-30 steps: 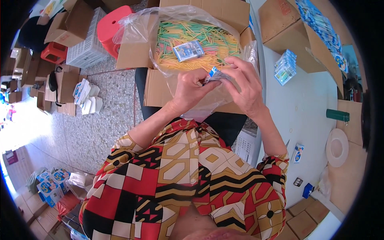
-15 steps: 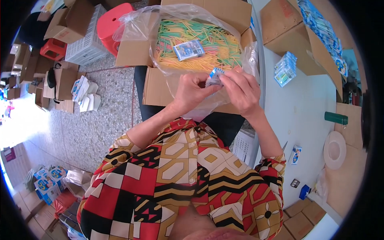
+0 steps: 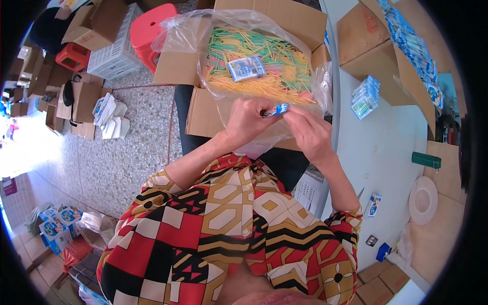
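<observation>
A small blue-and-white packet (image 3: 276,110) is pinched between my two hands, just over the near side of an open carton. My left hand (image 3: 245,121) closes its thumb and fingers on one end. At the other end, my right hand (image 3: 310,132) grips with its fingertips, which partly cover it. Inside the carton (image 3: 176,67), lined with clear plastic (image 3: 185,31), lies a heap of thin yellow, green and pink sticks (image 3: 284,63). A flat blue-and-white packet (image 3: 246,68) rests on those sticks.
On the pale table (image 3: 389,132) at right stand a stack of packets (image 3: 365,97), a carton (image 3: 389,66) heaped with packets, a green bottle (image 3: 426,160), a white hat-shaped thing (image 3: 423,200) and one packet (image 3: 374,205). Red stools (image 3: 147,30) and a white crate (image 3: 114,61) stand left.
The held packet has tipped from upright to nearly level and dropped slightly toward me, both hands going with it. The whole view has shifted a little.
</observation>
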Available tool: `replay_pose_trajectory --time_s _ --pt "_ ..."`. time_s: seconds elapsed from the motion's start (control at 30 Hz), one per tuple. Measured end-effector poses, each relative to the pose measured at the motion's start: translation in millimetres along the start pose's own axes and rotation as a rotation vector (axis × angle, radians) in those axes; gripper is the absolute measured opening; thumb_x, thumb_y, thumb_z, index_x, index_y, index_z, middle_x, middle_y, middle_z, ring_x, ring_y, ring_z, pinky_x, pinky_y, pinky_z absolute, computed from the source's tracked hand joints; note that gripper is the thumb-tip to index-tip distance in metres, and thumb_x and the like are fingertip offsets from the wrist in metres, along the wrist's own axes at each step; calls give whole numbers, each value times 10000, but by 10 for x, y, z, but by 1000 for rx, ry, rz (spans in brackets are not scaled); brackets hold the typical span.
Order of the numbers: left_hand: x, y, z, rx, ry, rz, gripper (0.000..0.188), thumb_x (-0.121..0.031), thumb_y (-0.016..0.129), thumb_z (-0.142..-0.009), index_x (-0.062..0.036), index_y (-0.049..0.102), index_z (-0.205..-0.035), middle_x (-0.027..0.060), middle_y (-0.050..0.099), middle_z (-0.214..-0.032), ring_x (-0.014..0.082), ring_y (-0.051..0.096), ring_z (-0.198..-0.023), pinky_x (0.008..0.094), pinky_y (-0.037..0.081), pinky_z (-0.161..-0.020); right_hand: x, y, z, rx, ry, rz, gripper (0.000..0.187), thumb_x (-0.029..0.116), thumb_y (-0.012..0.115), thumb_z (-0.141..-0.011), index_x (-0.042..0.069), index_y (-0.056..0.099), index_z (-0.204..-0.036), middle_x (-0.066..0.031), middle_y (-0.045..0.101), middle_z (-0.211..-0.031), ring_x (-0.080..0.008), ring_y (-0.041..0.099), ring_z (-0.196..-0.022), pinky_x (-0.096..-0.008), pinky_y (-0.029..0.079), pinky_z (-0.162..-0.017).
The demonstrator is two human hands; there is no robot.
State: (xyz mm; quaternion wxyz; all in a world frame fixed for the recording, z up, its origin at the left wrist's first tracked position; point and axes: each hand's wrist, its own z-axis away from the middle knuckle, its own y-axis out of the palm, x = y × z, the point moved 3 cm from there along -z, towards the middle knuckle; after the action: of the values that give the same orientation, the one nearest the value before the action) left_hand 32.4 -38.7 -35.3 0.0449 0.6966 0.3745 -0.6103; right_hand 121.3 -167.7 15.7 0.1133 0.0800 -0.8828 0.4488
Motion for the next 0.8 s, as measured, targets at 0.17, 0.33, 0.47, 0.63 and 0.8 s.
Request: replay_pose_trajectory --time_s 0.17,0.33,0.47,0.63,0.8 --pt "15 -3 8 0 -22 -24 198 -133 735 -681 13 602 -658 109 517 -518 135 461 -440 291 376 -437 21 16 -19 29 82 -54 196 -16 664 -711 31 613 -894 -90 635 -885 -239 641 -734 -299 514 -600" --pt "6 14 -1 21 -23 -72 217 -143 729 -677 17 586 -643 123 500 -511 165 450 -421 300 371 -431 1 49 4 35 214 -108 243 -6 661 -729 35 588 -957 -83 631 -876 -229 641 -713 -285 512 -601" --pt "31 23 37 27 -38 -64 216 -142 724 -682 18 583 -645 124 504 -512 178 450 -423 302 372 -431 -52 90 49 168 470 -260 235 1 663 -733 36 574 -948 -84 622 -865 -221 636 -682 -287 503 -579" --pt "38 47 47 42 -14 -71 203 -127 719 -687 20 583 -661 136 518 -536 178 463 -435 306 377 -436 -71 113 51 163 266 -182 200 31 645 -752 33 543 -923 -105 590 -815 -280 601 -703 -335 479 -594" --pt "0 52 45 210 75 -49 170 -94 710 -701 25 588 -699 148 536 -588 193 497 -467 311 385 -453 -114 8 -39 284 330 -150 173 34 624 -767 20 536 -915 -119 585 -843 -307 587 -739 -355 478 -630"
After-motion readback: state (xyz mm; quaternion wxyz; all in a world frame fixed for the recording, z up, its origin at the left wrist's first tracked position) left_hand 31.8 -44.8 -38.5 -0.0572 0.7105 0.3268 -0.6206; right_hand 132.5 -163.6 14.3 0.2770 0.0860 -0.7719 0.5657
